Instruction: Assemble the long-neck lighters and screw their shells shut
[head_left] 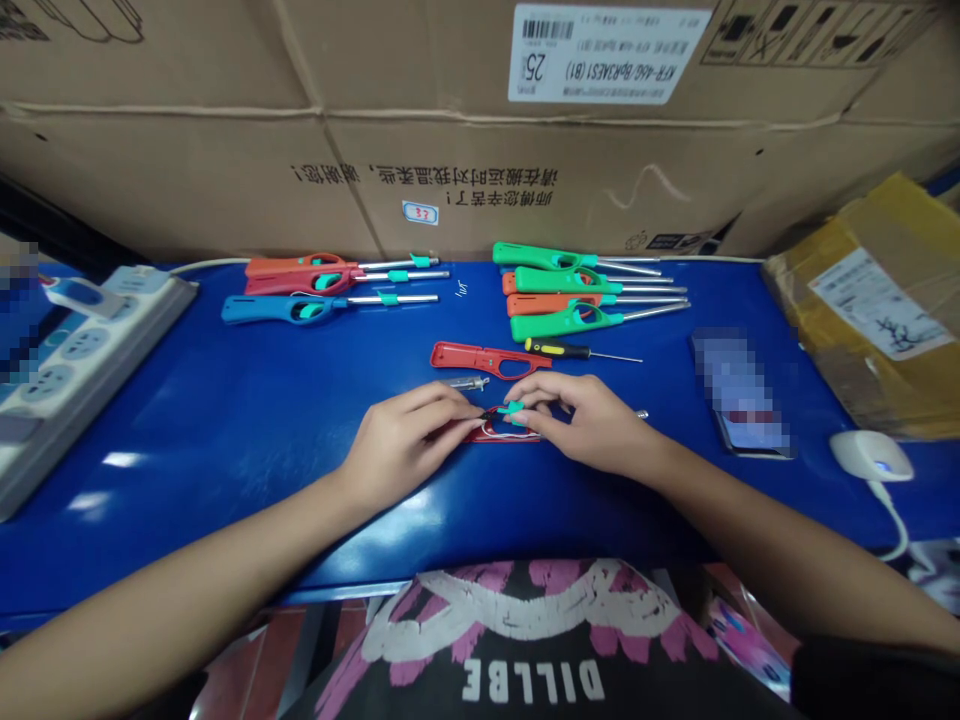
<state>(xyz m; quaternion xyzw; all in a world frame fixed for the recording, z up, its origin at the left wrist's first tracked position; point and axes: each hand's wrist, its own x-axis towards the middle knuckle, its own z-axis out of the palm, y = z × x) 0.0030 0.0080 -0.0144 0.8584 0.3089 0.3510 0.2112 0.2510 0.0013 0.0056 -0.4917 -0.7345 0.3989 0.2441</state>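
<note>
My left hand (409, 440) and my right hand (577, 415) meet at the middle of the blue table (225, 420). Both pinch a half-open red lighter body (499, 432) lying flat between them. My right fingertips hold its small teal trigger piece (511, 408). The matching red shell half (487, 359) lies just behind, with a small metal tube (466, 382) beside it. A yellow-and-black screwdriver (577, 351) rests to the right of the shell. The lighter's metal tip (642, 413) pokes out past my right hand.
Three long lighters, red and blue (322, 285), lie at the back left; several green and orange ones (577, 292) at the back right. A power strip (67, 360) sits left, a phone (739, 395) and white mouse (870, 455) right. Cardboard boxes (465, 130) wall the back; a taped parcel (870, 310) stands right.
</note>
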